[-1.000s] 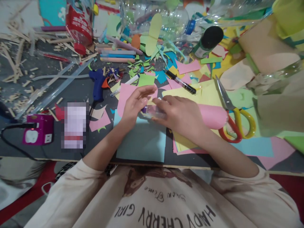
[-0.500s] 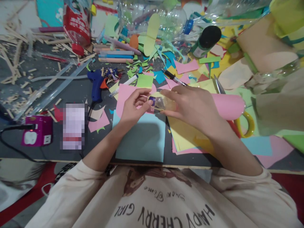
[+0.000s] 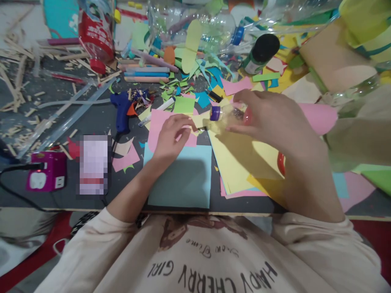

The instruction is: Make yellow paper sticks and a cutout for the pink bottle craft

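Observation:
My right hand [image 3: 259, 118] is closed round a small clear bottle [image 3: 227, 116] with a purple cap, which points left above the yellow paper sheets [image 3: 241, 162]. Beside it, my left hand [image 3: 175, 132] is over pink paper [image 3: 157, 126], its fingers curved around the left end of a small pale yellow strip [image 3: 202, 120]. Whether those fingertips grip the strip is hard to make out. A light blue sheet [image 3: 180, 183] lies just below my left hand. The black marker [image 3: 215, 96] shows partly behind the bottle.
A blue glue gun [image 3: 121, 112], a blurred phone [image 3: 93, 165] and a purple power block [image 3: 47, 171] are on the left. Behind lie markers [image 3: 146, 74], paper scraps, a large clear bottle [image 3: 210, 30] and a black-capped bottle [image 3: 262, 53]. Wooden sticks [image 3: 18, 77] cover the far left.
My right hand has moved right and slightly up with the bottle, away from my left hand. My left hand no longer touches the bottle, and the pale yellow strip shows more.

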`<state>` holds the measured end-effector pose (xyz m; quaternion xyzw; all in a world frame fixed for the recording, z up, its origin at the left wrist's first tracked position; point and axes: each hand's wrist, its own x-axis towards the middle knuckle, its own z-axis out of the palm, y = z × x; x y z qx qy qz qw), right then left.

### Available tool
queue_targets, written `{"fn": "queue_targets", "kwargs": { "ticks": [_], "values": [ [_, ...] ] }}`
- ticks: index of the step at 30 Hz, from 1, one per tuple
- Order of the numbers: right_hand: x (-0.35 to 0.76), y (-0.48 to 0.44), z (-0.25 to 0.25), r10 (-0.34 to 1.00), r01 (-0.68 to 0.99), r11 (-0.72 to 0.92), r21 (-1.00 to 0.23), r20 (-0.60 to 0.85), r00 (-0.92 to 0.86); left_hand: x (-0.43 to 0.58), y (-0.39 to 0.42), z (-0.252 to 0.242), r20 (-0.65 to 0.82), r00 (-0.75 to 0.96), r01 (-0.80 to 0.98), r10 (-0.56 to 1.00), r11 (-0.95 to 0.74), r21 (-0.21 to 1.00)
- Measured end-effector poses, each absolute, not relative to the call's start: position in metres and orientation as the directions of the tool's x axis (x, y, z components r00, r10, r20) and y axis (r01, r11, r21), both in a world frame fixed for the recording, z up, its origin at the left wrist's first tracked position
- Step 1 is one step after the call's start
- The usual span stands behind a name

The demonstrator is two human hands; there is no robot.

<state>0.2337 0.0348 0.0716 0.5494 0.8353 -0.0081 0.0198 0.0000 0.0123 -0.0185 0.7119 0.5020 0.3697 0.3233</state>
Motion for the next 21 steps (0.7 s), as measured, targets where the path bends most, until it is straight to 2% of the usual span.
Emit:
{"fn": "queue_targets", "kwargs": {
  "ticks": [3,6,9,12,15,17,19,21],
  "values": [
    [0.237,0.039,0.072,0.929,0.930,0.368,0.024,0.027,-0.368,-0.001,0.012,-0.022,0.174,0.365,0.618,0.914,-0.378,0.690],
    [0.241,0.045,0.071,0.947,0.955,0.296,-0.014,0.136,-0.291,-0.001,0.011,-0.025,0.151,0.423,0.634,0.893,-0.411,0.655],
    [0.242,0.051,0.064,0.939,0.974,0.225,-0.031,0.274,-0.208,0.000,0.010,-0.024,0.184,0.413,0.638,0.892,-0.427,0.641],
    [0.239,0.056,0.054,0.941,0.981,0.185,-0.059,0.300,-0.159,0.001,0.011,-0.023,0.224,0.438,0.626,0.871,-0.474,0.619],
    [0.230,0.053,0.048,0.955,0.966,0.179,-0.186,0.269,-0.126,0.001,0.010,-0.022,0.270,0.481,0.600,0.834,-0.537,0.593],
    [0.218,0.046,0.045,0.954,0.934,0.259,-0.248,0.219,-0.206,0.001,0.009,-0.021,0.325,0.517,0.583,0.792,-0.604,0.543],
    [0.203,0.034,0.043,0.902,0.854,0.432,-0.291,0.150,-0.406,0.001,0.008,-0.020,0.364,0.570,0.567,0.737,-0.673,0.474],
    [0.188,0.022,0.041,0.836,0.772,0.538,-0.337,0.096,-0.541,0.002,0.007,-0.017,0.376,0.609,0.545,0.699,-0.713,0.441]
  ]
}}
